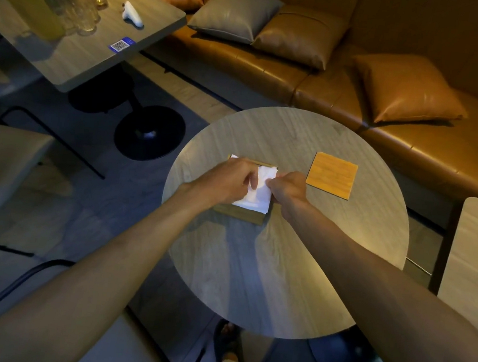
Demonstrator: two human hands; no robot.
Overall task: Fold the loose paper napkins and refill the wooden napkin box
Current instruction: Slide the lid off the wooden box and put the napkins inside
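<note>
White paper napkins (255,196) are pinched from both sides by the left hand (225,182) and right hand (287,188) over the open wooden napkin box (243,212) on the round tabletop (280,275). The lid (332,175) lies apart. Thin, limp and easily torn, the napkins are probably best taken lightly at the edges.

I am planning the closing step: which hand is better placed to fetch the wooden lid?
Probably the right hand: the lid lies just beside it on the round table; the left hand would cross over the box.

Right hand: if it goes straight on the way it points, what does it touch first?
Most likely the left hand. The right hand points left across the white paper napkin both pinch over the open wooden napkin box.
</note>
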